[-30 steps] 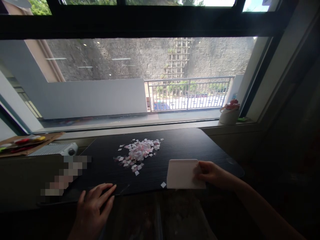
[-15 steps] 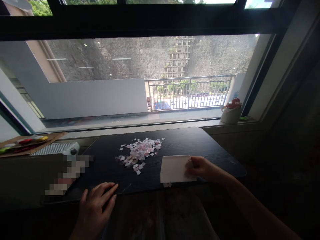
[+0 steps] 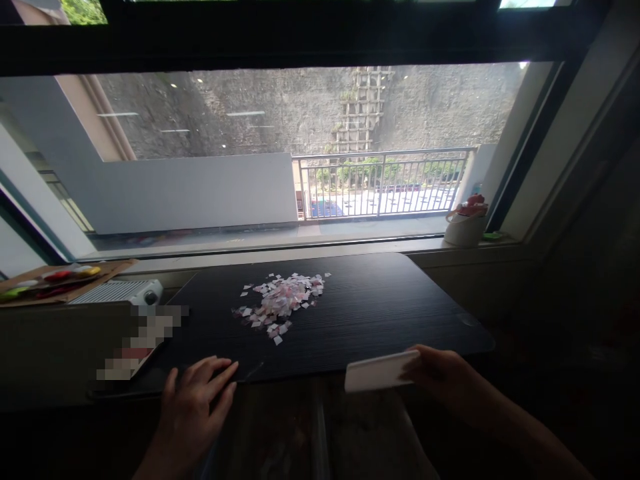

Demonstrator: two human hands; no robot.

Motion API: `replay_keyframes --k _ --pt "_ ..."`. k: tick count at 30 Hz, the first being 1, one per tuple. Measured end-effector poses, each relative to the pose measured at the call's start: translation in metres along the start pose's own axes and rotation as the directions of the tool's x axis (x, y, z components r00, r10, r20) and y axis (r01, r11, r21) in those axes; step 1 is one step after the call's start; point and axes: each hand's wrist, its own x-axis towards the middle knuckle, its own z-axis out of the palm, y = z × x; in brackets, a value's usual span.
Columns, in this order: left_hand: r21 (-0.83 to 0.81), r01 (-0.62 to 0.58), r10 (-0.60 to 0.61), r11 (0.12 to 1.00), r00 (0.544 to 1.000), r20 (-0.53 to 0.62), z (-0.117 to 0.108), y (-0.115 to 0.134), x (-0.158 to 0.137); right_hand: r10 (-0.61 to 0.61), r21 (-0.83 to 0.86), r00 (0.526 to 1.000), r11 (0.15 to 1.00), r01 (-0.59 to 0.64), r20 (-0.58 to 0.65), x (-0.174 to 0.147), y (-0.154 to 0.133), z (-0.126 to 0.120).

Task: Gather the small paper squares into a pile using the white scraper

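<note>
My right hand [image 3: 443, 373] pinches one end of a white rectangular flat piece [image 3: 379, 371], its exact kind unclear. The piece is tilted, nearly edge-on to me, just at the front edge of the dark table [image 3: 380, 313]. Fingers stretched out, my left hand [image 3: 200, 393] rests at the table's front edge and holds nothing. Beyond both hands lies a loose heap of small white and pinkish paper squares [image 3: 287, 297], with several stray squares around it.
A blurred-out item [image 3: 145, 343] lies at the table's left side. Farther left are a white slatted appliance [image 3: 120, 292] and a cardboard sheet [image 3: 113, 268] with colourful things on it. A white pot [image 3: 465, 230] stands on the window sill. Dim, translucent material [image 3: 360, 427] shows below the table edge.
My right hand has drawn the white piece toward me and rightward to the table edge, tipping it flatter. A few paper squares beneath it are out of sight. My left hand stays put.
</note>
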Motion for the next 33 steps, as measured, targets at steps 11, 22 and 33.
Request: replay_keyframes --k 11,22,33 --pt "-0.043 0.006 -0.004 0.999 0.998 0.063 -0.001 0.005 0.000 -0.013 0.119 0.975 0.992 0.041 -0.223 0.004 -0.006 0.004" --pt "-0.111 0.030 -0.017 0.993 0.993 0.113 -0.003 0.007 -0.003 -0.269 -0.098 0.959 0.961 0.260 -0.087 0.094 -0.060 0.064" --pt "-0.117 0.034 -0.019 0.993 0.991 0.132 -0.005 0.009 -0.002 -0.246 -0.214 0.969 0.948 0.234 -0.031 0.102 -0.080 0.054"
